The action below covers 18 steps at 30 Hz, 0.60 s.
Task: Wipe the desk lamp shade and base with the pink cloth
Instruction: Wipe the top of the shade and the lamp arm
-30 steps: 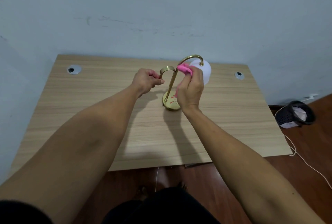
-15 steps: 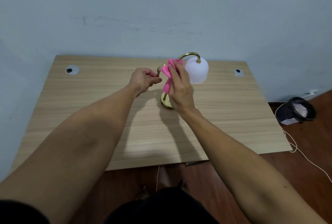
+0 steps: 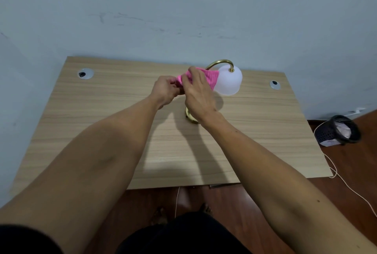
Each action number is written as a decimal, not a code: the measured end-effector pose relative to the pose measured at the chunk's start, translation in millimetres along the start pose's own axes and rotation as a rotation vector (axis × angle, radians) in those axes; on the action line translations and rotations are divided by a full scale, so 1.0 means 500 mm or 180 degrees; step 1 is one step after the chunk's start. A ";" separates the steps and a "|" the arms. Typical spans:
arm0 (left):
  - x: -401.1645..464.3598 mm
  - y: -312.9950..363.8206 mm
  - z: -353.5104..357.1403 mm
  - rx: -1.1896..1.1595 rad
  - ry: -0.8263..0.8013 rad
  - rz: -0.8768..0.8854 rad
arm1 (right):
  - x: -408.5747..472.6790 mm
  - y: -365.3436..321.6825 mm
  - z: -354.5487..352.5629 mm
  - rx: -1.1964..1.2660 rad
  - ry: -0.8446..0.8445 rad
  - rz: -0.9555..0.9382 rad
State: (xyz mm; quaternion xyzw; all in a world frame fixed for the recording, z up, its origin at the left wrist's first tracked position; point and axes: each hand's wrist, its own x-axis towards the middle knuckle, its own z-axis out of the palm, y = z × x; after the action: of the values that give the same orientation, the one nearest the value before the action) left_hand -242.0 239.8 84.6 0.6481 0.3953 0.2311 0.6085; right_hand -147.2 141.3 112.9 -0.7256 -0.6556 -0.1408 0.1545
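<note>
Head view: both hands, left hand (image 3: pixel 165 91) and right hand (image 3: pixel 199 92), have fingers pinching the pink cloth (image 3: pixel 211 78), which touches the white lamp shade (image 3: pixel 229 81) over the desk (image 3: pixel 102 111).

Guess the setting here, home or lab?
Probably a plain home or office room: a wood-grain desk with cable grommets against a bare wall, and a small bin on the wooden floor.

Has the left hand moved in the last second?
Yes. The left hand has closed rightward toward the white shade, away from the desk's left grommet, and now pinches the pink cloth beside the right hand.
</note>
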 end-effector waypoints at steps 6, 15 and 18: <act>0.006 -0.005 -0.013 0.0048 -0.0026 -0.0127 | -0.011 0.014 -0.011 0.0120 0.0055 -0.0102; 0.004 0.003 -0.017 0.0069 -0.0078 -0.0194 | -0.041 -0.004 -0.027 0.0703 0.0550 0.0924; 0.003 0.007 -0.015 0.0191 -0.0105 -0.0137 | -0.028 0.002 -0.028 0.0550 0.0205 0.0550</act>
State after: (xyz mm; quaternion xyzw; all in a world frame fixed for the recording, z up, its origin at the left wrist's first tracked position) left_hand -246.3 245.9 88.9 0.6611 0.4058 0.1952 0.6001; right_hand -147.8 122.7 119.8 -0.7584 -0.5950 -0.0932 0.2491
